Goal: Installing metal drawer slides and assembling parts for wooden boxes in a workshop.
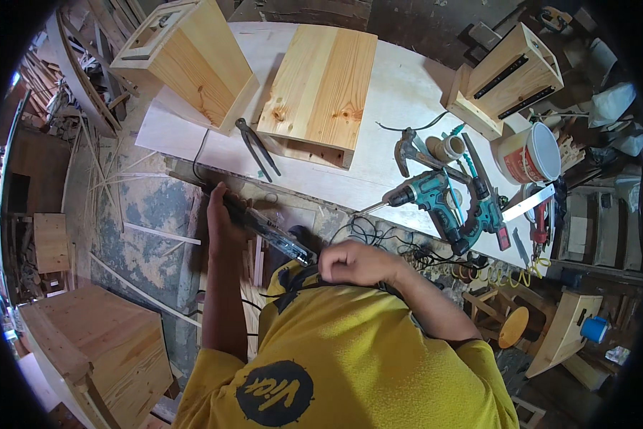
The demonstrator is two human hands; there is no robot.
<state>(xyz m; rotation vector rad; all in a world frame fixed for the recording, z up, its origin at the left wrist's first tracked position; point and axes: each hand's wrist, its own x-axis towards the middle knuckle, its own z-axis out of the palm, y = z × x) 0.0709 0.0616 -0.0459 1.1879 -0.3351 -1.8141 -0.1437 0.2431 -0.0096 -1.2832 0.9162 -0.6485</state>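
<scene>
My left hand point(225, 222) is closed around a long, narrow, dark packet point(277, 236) with shiny clear plastic on it, held aslant in front of my waist. Its contents are hard to make out. Close to the packet's lower end, my right hand point(355, 262) has its fingers curled in; what they hold, if anything, is hidden. Beyond my hands, dark pincers point(257, 149) lie with handles apart on the pale workbench point(400, 93). A pine box point(321, 89) rests beside them, and a taller pine cabinet point(196, 64) stands to its left.
Two teal power drills point(430, 200) lie at the right, near a claw hammer point(409, 151) and a white bucket point(532, 154). Behind is a wooden carcass point(511, 79) with black drawer slides. Tangled cables point(378, 232) hang along the bench edge. A wooden cabinet point(96, 350) stands lower left.
</scene>
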